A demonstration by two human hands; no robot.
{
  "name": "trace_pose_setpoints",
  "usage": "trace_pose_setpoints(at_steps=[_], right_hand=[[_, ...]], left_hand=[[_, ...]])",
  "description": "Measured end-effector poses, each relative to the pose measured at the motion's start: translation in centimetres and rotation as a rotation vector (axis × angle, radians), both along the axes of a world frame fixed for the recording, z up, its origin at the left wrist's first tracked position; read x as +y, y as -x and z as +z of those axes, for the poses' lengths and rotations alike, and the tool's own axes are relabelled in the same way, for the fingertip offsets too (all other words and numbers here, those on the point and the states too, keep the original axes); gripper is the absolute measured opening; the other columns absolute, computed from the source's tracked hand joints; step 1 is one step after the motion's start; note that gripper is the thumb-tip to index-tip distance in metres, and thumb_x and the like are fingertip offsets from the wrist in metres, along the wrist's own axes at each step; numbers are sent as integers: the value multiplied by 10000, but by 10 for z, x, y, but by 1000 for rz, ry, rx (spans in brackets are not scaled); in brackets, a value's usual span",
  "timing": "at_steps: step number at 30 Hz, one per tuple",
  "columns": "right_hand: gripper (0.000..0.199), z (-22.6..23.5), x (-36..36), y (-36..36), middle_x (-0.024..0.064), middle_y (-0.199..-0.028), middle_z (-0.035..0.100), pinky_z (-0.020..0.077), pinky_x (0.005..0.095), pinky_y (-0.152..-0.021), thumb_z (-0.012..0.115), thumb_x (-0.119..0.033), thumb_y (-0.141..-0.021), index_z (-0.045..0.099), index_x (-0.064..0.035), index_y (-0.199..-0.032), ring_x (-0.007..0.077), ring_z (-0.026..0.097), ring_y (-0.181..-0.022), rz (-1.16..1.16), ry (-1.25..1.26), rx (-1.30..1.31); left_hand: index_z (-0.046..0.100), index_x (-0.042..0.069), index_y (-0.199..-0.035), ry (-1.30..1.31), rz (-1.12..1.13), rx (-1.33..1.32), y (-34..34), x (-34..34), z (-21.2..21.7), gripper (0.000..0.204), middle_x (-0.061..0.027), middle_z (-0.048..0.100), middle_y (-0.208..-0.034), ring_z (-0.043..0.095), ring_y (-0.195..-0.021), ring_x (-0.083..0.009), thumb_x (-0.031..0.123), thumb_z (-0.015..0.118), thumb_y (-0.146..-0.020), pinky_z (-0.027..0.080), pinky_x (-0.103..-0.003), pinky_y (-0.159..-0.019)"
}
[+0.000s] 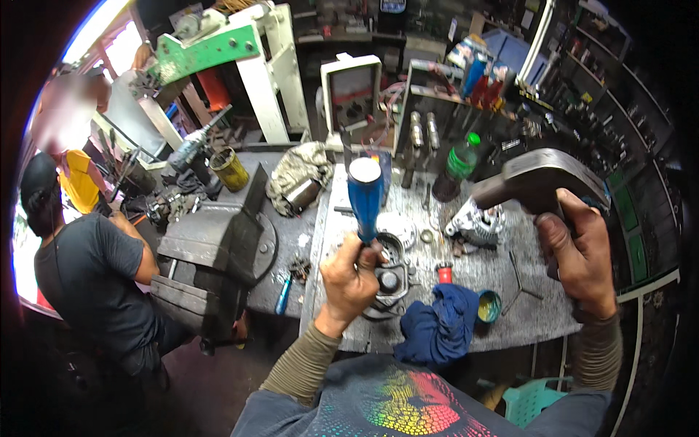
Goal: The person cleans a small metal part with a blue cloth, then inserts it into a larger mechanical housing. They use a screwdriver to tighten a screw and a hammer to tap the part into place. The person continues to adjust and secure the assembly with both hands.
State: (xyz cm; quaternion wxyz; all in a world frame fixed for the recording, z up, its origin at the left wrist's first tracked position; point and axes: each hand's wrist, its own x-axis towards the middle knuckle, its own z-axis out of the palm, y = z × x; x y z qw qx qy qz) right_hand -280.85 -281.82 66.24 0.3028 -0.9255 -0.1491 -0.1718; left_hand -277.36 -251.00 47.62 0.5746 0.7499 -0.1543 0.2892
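Observation:
My left hand (349,280) is closed around a screwdriver (365,200), its blue handle standing upright with the pale butt end on top; its shaft is hidden. Directly beyond and below that hand lies a round metal housing (394,279) on the bench, partly covered by the fingers. My right hand (582,251) is wrapped around the handle of a claw hammer (542,175), raised over the bench's right side, apart from the screwdriver. A finned metal part (477,224), a dark blue cloth (440,324) and a red cylindrical piece (444,273) lie between my hands.
On the metal-topped bench (510,328) are a green bottle (459,164), a small tin (488,306) and a three-armed wrench (520,282). A large vise (211,255) stands left, near a person in a dark shirt (102,284). A teal plastic stool (535,400) sits below.

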Motion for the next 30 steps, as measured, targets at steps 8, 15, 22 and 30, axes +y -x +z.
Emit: trace_pose_setpoints(at_steps=[8,15,22,30], right_hand=[[429,123,118,-23,44,-979,682,435,231,-617,697,-368,-1054,664,-20,-1303,102,584,-707,141,-153,-89],[401,142,150,-17,101,-1091,704,516,345,-834,734,-235,-1026,637,-44,-1364,199,647,-932,105,507,-69],[394,139,144,-16,88,-996,670,496,362,-813,738,-280,-1024,659,3,-1287,213,610,-863,219,767,-22],[430,134,142,-7,78,-948,655,484,313,-713,807,-233,-979,668,16,-1301,149,596,-795,103,520,146]], left_hand=[[641,13,-1014,96,-53,-24,0,0,-5,47,-134,708,-770,734,-666,-325,15,682,-992,541,-395,-574],[647,6,-1039,51,-71,-63,-2,3,-7,125,-168,679,-774,713,-665,-360,-31,711,-938,529,-412,-574],[651,9,-1058,93,-117,-66,-2,3,-5,158,-160,689,-793,721,-678,-343,-53,705,-923,537,-410,-592],[668,6,-1070,26,-102,-64,-4,5,-6,69,-92,714,-767,753,-690,-202,-10,619,-1024,562,-323,-604]])
